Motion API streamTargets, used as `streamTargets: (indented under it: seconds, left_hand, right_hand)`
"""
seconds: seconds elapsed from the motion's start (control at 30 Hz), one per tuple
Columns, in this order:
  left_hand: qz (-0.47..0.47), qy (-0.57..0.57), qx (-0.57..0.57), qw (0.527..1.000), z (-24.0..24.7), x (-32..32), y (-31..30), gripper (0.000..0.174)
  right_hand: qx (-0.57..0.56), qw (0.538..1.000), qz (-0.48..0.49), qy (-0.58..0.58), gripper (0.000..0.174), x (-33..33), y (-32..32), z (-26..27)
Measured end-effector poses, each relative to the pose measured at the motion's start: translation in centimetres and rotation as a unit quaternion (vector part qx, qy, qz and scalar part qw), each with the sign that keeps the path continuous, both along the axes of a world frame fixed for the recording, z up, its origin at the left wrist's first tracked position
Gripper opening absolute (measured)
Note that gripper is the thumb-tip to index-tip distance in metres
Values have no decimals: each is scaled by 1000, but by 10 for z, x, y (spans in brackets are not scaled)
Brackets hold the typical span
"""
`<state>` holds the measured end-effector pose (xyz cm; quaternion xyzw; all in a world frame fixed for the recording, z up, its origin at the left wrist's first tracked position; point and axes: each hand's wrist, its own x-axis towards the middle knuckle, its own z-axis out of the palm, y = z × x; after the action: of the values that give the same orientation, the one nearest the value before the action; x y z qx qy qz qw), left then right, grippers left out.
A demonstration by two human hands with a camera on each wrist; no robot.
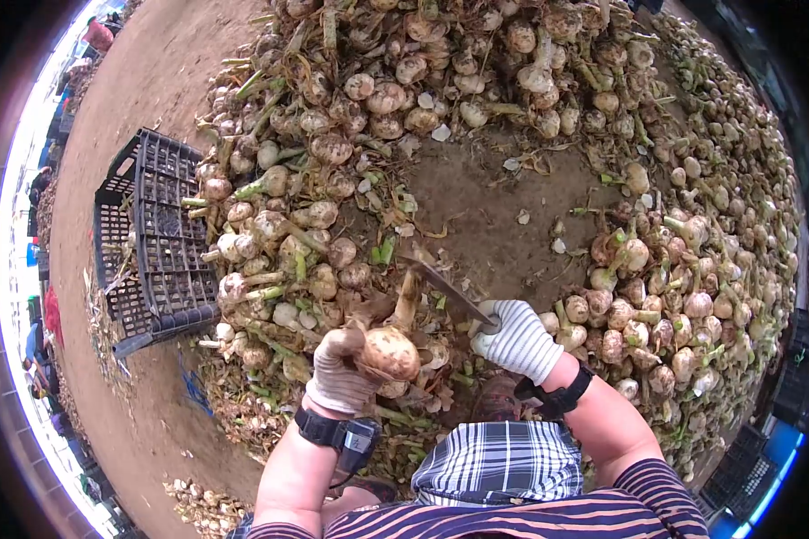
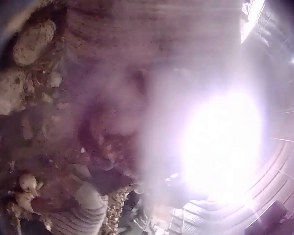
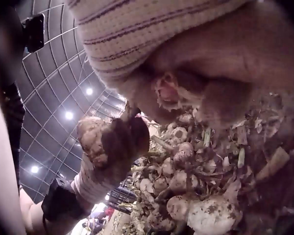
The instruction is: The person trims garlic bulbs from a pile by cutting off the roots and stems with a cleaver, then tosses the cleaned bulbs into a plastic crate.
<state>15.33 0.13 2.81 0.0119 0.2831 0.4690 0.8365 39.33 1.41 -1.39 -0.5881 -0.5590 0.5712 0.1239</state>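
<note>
In the head view the gloved left hand point(image 1: 340, 370) grips a soil-marked garlic bulb point(image 1: 391, 354), its thick stalk point(image 1: 409, 296) pointing up and away. The gloved right hand point(image 1: 518, 340) holds a knife by its handle, and the dark blade point(image 1: 448, 289) slants up and left to the stalk's upper end. Whether the blade touches the stalk I cannot tell. In the right wrist view the left hand point(image 3: 110, 152) holds the bulb point(image 3: 92, 139), with the right hand's striped glove point(image 3: 137, 39) close above. Glare and blur cover much of the left wrist view.
Heaps of garlic with stalks point(image 1: 386, 99) lie ahead and to the left, with another large heap point(image 1: 692, 296) on the right. A black plastic crate point(image 1: 166, 234) stands tilted at the left. Bare soil point(image 1: 490, 225) with scattered peelings lies between the heaps.
</note>
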Motion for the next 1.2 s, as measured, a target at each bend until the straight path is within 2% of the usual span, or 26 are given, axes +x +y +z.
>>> streamTargets:
  seconds: [0.07, 0.1, 0.13, 0.2, 0.27, 0.3, 0.33, 0.4, 0.47, 0.5, 0.53, 0.57, 0.6, 0.63, 0.67, 0.7, 0.73, 0.8, 0.83, 0.87, 0.93, 1.0, 1.07, 1.13, 1.17, 1.2]
  left_hand:
    - [-89, 32, -10, 995, 4, 1, 3, 46]
    - [-89, 32, -11, 995, 4, 3, 6, 46]
    - [-156, 145, -8, 977, 4, 4, 10, 41]
    - [-279, 363, -1, 889, 6, 5, 20, 31]
    - [-257, 401, 51, 878, 3, 5, 22, 23]
    - [-280, 546, 162, 773, -7, -3, 22, 21]
    - [-291, 666, 265, 633, -13, -7, 21, 19]
    - [-268, 685, 281, 616, -3, -6, 19, 19]
    - [-212, 721, 316, 580, 15, -5, 22, 19]
    - [-218, 744, 291, 560, 25, -8, 30, 19]
    - [-191, 730, 232, 614, 31, -9, 36, 19]
    - [-187, 735, 212, 617, 19, -16, 42, 20]
    - [-176, 741, 201, 616, 12, -18, 55, 22]
    - [-155, 689, 137, 695, 10, -10, 64, 23]
    - [-132, 627, 70, 765, 11, 6, 71, 24]
    - [-162, 628, 116, 752, -17, 13, 75, 26]
    - [-196, 626, 227, 720, -7, 38, 75, 33]
    - [-284, 408, 279, 822, 6, 77, 68, 59]
    - [-307, 359, 301, 829, 1, 86, 64, 67]
    - [-321, 398, 292, 808, -4, 85, 63, 69]
    - [-334, 655, 383, 560, 6, 66, 85, 68]
    - [-459, 782, 398, 139, -5, 33, 100, 67]
    - [-557, 748, 357, -51, -50, -17, 102, 65]
    - [-523, 766, 368, 66, -48, -34, 104, 65]
    - [-495, 776, 379, 97, -46, -35, 103, 58]
    - [-496, 775, 381, 97, -50, -35, 101, 58]
  right_hand:
    - [40, 996, 59, -58, 23, 0, 1, -10]
    - [41, 990, 77, -107, 25, -4, 10, 26]
    - [40, 990, 78, -107, 25, -9, 13, 34]
    - [76, 962, 184, -188, 25, -14, 16, 40]
    - [114, 967, 148, -174, 21, -15, 11, 31]
    - [132, 960, 156, -190, 20, -15, 12, 31]
    - [149, 953, 165, -206, 20, -14, 13, 31]
    - [66, 956, 176, -226, 23, -8, 14, 31]
    - [13, 949, 140, -283, 24, 12, -8, -17]
    - [-44, 953, 119, -274, 27, 17, -10, -17]
    - [-107, 954, 105, -261, 30, 22, -17, -17]
    - [-76, 970, 36, -226, 30, 26, -37, -36]
    - [-78, 971, 35, -224, 30, 23, -44, -38]
    - [-202, 970, -57, -126, 29, 19, -45, -38]
    - [-320, 936, -146, -23, 28, 16, -48, -40]
    - [-272, 951, -149, 17, 28, 16, -63, -59]
    - [-303, 945, -123, 5, 29, 11, -59, -48]
    - [-195, 964, -174, 50, 27, 10, -87, -90]
    - [-253, 946, -192, 70, 24, 10, -79, -77]
    - [-309, 922, -213, 91, 22, 11, -68, -57]
    - [-267, 914, -277, 127, 13, 15, -60, -46]
    - [-259, 908, -293, 153, 11, 26, -49, -43]
    - [-239, 892, -355, 148, 8, 33, -43, -49]
    - [-308, 830, -403, 232, 10, 45, -38, -53]
    - [-303, 824, -427, 216, 14, 45, -36, -55]
    - [-303, 823, -429, 216, 14, 46, -33, -55]
